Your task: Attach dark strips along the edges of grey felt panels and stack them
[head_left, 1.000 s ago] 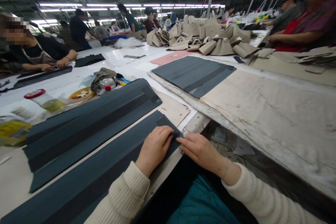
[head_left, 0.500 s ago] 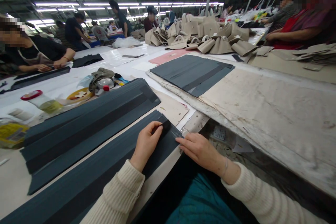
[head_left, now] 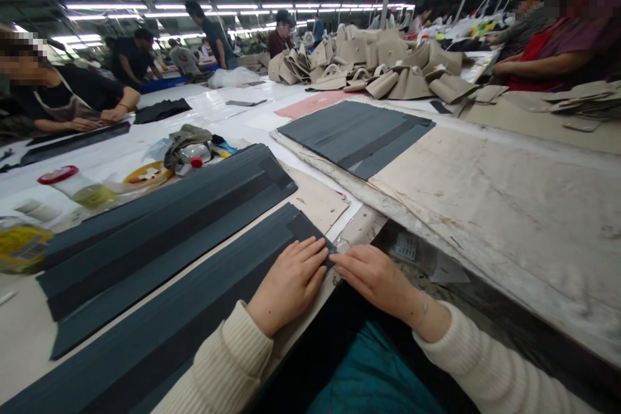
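Left hand [head_left: 290, 283] lay flat, fingers spread, pressed on near corner of dark grey strip [head_left: 184, 317]. Right hand [head_left: 376, 280] open too, fingertips touching same corner at strip's right end. Strip stretched along table edge [head_left: 310, 320], beside second grey stack [head_left: 160, 233].

Three dark fabric stacks [head_left: 160, 310] [head_left: 160, 226] [head_left: 356, 136], two hands [head_left: 291, 284] [head_left: 378, 281], one red-capped bottle [head_left: 80, 186].
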Action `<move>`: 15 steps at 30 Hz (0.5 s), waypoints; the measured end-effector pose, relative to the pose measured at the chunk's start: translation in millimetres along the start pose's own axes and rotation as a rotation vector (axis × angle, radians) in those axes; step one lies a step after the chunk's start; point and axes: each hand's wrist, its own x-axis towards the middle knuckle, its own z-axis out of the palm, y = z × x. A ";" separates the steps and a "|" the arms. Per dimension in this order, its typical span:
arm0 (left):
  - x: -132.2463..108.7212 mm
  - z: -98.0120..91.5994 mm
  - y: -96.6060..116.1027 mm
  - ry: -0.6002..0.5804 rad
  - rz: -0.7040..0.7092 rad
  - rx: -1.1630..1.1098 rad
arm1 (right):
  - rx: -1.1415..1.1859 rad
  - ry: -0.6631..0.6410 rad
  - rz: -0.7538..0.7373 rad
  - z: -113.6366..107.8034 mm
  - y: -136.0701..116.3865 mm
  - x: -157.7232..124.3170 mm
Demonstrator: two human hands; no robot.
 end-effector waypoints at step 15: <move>-40.8 -34.1 -1.4 -0.170 -0.135 0.088 | -0.073 -0.099 -0.135 4.1 9.8 80.8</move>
